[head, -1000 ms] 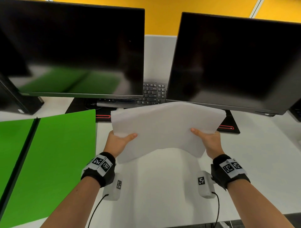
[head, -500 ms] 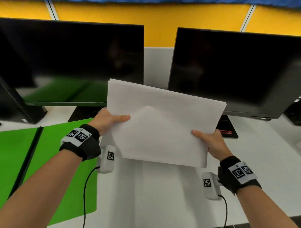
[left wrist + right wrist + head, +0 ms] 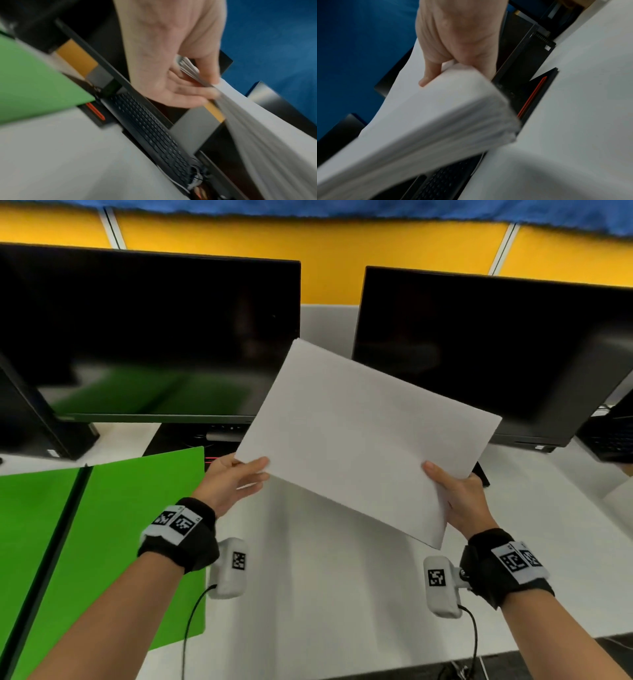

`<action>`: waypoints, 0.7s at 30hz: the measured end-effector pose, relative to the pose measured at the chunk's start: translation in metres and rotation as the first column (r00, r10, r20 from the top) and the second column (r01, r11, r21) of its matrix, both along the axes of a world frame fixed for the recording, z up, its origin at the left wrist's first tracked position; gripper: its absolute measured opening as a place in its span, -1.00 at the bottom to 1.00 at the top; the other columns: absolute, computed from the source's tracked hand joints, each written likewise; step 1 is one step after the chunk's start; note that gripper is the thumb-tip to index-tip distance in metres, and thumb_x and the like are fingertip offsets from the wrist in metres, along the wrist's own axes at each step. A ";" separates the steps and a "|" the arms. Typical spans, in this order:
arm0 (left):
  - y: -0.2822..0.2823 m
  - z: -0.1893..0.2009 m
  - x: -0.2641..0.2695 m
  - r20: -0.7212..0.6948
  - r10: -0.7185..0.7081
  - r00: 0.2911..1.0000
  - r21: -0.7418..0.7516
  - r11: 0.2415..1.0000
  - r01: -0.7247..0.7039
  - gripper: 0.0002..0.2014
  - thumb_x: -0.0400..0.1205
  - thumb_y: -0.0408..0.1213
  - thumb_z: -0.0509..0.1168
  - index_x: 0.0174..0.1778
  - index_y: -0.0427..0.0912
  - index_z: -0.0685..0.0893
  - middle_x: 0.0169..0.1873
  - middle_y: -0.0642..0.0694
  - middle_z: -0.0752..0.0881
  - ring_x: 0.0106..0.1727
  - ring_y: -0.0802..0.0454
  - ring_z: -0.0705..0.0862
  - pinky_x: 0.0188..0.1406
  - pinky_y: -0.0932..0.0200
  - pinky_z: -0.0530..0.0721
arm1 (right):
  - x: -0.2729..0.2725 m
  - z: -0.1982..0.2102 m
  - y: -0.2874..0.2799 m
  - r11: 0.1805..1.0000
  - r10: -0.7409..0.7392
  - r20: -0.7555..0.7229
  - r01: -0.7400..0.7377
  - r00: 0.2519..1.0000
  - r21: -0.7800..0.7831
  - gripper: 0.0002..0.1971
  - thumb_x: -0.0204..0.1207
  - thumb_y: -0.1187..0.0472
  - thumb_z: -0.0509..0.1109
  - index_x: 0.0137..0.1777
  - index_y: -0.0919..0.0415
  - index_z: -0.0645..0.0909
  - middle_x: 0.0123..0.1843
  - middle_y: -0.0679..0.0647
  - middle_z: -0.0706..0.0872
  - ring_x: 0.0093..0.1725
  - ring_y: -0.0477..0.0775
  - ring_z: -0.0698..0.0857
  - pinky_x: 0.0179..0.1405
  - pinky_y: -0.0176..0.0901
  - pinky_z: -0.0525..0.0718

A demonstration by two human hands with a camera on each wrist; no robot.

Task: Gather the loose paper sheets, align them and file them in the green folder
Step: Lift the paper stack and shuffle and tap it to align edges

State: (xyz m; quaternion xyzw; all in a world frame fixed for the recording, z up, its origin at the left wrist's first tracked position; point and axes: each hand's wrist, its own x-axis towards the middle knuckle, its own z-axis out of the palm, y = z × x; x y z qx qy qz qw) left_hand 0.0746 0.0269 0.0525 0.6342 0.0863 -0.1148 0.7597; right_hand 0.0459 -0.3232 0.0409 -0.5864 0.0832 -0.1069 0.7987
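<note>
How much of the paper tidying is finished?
Gathering looks done: the papers are one stack, and no loose sheets show on the desk. Right now the left hand and right hand grip the stack's ends, holding it tilted in the air, its edges looking mostly even. Still to do: laying it in the folder, which lies open on the left, and closing it.

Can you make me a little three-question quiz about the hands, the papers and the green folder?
1. True or false: the green folder lies open on the desk.
2. Which hand holds the paper stack? A) left only B) right only C) both
3. The left hand grips the stack's ____ corner: higher or lower?

Key: 1 true. 2 C, left hand and right hand. 3 higher.
</note>
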 end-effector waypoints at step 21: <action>-0.104 0.029 -0.019 -0.099 0.098 0.990 -0.504 0.853 -0.135 -0.47 0.45 -0.11 0.44 0.36 -0.10 0.59 0.27 -0.10 0.70 0.31 -0.09 0.66 0.32 -0.04 0.60 | -0.024 0.028 0.058 0.970 -0.010 0.065 -0.006 0.998 0.242 -0.40 0.18 0.22 0.55 0.29 0.27 0.59 0.26 0.16 0.71 0.30 0.16 0.67 0.31 0.03 0.64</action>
